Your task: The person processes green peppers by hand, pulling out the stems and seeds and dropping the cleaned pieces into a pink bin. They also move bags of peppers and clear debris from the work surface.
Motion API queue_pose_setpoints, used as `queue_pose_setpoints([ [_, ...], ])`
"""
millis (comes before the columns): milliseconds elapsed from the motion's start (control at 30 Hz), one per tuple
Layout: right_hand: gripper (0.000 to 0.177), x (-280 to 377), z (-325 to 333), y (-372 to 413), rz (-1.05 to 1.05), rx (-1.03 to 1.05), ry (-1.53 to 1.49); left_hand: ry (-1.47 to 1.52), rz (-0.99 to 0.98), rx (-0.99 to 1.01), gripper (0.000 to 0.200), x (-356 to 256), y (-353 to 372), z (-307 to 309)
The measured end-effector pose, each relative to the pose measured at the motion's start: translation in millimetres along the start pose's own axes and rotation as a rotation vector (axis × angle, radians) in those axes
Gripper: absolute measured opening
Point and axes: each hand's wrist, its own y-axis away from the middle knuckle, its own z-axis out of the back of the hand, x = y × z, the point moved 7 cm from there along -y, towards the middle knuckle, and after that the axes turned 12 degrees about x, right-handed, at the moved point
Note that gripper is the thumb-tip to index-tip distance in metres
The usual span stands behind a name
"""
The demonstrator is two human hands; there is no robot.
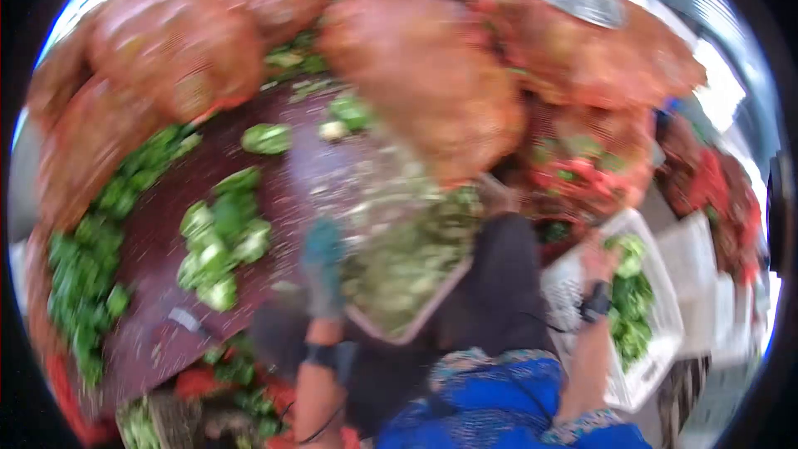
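My left hand (322, 262), in a teal glove, hangs over the near edge of the dark red board, beside a tub of pale green trimmings (407, 274). Motion blur hides its fingers. At the right, my right hand (598, 259) reaches into a white plastic crate (661, 295), touching or beside leafy greens (632, 316) stacked inside. Its fingers are smeared, so a grip cannot be made out. A pile of cut leafy greens (220, 237) lies on the board, left of my gloved hand.
Full orange-red mesh sacks (424, 75) ring the far side. More greens (87, 283) line the left edge of the dark red board (158, 258). A small blade-like object (187, 320) lies near its front. White crates (698, 258) stand at the right.
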Motion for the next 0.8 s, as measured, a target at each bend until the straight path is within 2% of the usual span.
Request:
queue_pose_setpoints([
  [33,0.055,-10.3,-18.6,-7.1,0.011,-0.171,0.003,-0.058,0.034,0.058,0.033,4.7,1.6,13.9],
  [67,0.048,-21.5,-41.1,-13.0,0.021,-0.342,0.007,-0.128,-0.033,0.013,0.032,9.6,4.3,20.8],
  [100,0.036,-52.3,-82.7,-21.6,-0.099,-0.052,0.112,-0.201,-0.096,-0.036,0.031,4.7,6.2,21.1],
  [133,0.027,-96.1,-123.3,-31.7,-0.242,0.182,0.147,0.092,0.04,-0.085,0.03,16.5,11.3,25.6],
  [200,0.024,-198.9,-230.5,-5.4,-0.49,0.313,0.234,0.22,0.111,-0.229,0.015,3.4,14.3,31.7],
  [267,0.024,-281.8,-326.0,40.6,-0.632,0.579,0.719,0.384,0.124,-0.341,0.009,0.3,17.4,39.2],
  [300,0.025,-323.1,-365.4,75.9,-0.698,0.587,0.906,0.483,0.1,-0.385,0.01,1.5,20.0,46.9],
  [333,0.029,-367.0,-385.3,98.5,-0.765,0.835,1.014,0.52,0.025,-0.381,0.011,12.7,22.0,65.0],
  [367,0.031,-420.8,-386.6,112.0,-0.843,0.937,1.1,0.56,-0.051,-0.372,0.014,24.4,24.1,83.2],
  [400,0.035,-454.7,-402.0,137.9,-0.836,1.051,1.189,0.6,-0.126,-0.36,0.018,35.1,26.2,100.9],
  [467,0.041,-506.5,-436.5,176.7,-0.493,1.292,1.43,0.447,-0.227,-0.421,0.025,49.8,28.3,130.5],
  [533,0.041,-542.4,-457.6,200.9,-0.417,1.289,1.695,0.351,-0.203,-0.499,0.033,37.2,34.5,142.9],
  [600,0.034,-611.9,-424.4,204.3,-0.008,1.553,1.775,0.349,-0.144,-0.595,0.036,9.7,42.9,134.5],
  [667,0.031,-625.2,-420.9,209.7,-0.032,1.648,1.803,0.412,-0.114,-0.697,0.037,-16.1,42.1,120.7],
  [700,0.032,-623.6,-414.2,203.7,-0.274,1.604,1.804,0.437,-0.154,-0.635,0.037,-10.6,40.0,125.8],
  [800,0.035,-585.2,-392.6,187.7,-0.584,1.394,1.579,0.462,-0.216,-0.412,0.037,31.8,21.2,147.1],
])
